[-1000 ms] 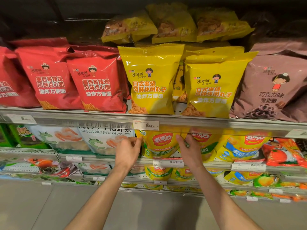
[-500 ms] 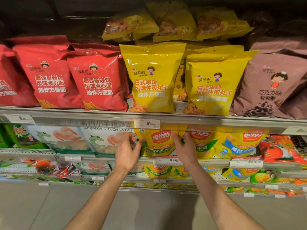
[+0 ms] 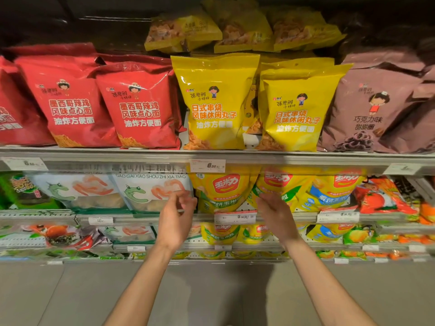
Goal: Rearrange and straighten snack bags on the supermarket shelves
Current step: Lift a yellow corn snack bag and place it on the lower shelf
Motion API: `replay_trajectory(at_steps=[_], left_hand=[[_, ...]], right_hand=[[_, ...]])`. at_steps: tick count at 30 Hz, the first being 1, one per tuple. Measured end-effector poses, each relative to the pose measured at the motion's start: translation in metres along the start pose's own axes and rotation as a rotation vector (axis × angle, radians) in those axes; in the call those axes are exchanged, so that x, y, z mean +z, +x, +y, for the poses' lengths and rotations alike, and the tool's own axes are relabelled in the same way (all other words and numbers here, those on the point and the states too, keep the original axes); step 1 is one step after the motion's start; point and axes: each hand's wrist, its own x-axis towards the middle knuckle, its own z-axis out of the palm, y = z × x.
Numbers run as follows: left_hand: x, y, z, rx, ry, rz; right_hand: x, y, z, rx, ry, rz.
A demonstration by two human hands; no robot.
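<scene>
Both hands are raised before the second shelf point(image 3: 294, 216) of a supermarket rack, one on either side of a yellow corn snack bag point(image 3: 221, 191) that is stood upright at the shelf front, just under a price tag point(image 3: 207, 165). The left hand point(image 3: 175, 221) is seen beside the bag's left edge with its fingers loosely curled and its grip holding nothing; motion blur at the fingertips means it cannot be said for certain whether the bag is touched. The right hand point(image 3: 275, 216) is held at the bag's right, its fingers nearly straight and its grip relaxed and empty, in front of a second yellow corn bag point(image 3: 280, 184). To the left of the hands, white shrimp-stick bags point(image 3: 150, 191) are lined up on the same shelf. On the shelf above, red noodle-snack bags point(image 3: 141, 109), yellow ball-snack bags point(image 3: 214, 107) and brown chocolate-ring bags point(image 3: 372, 114) are stood upright side by side, with smaller yellow packets point(image 3: 235, 31) piled on top of the yellow ones.
</scene>
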Motion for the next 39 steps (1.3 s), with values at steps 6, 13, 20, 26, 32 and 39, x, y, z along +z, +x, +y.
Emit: replay_trajectory(at_steps=[6, 13, 20, 26, 32, 39], left_hand=[[0.004, -0.045, -0.001, -0.080, -0.201, -0.026], [0.042, -0.087, 0.004, -0.151, -0.243, -0.067], [0.104, -0.103, 0.035, -0.101, -0.206, -0.081], [0.202, -0.110, 0.084, -0.125, -0.271, 0.022], [0.296, -0.124, 0.130, -0.142, -0.298, 0.060], [0.347, -0.126, 0.166, -0.113, -0.299, -0.014]], right_hand=[[-0.028, -0.054, 0.022, 0.123, 0.098, 0.004], [-0.083, -0.086, 0.040, 0.155, 0.107, 0.116], [-0.147, -0.070, 0.057, 0.141, 0.188, 0.164], [-0.248, -0.031, 0.080, 0.062, 0.119, 0.068], [-0.349, 0.005, 0.104, 0.059, 0.129, 0.078], [-0.407, 0.020, 0.119, 0.062, 0.208, 0.147]])
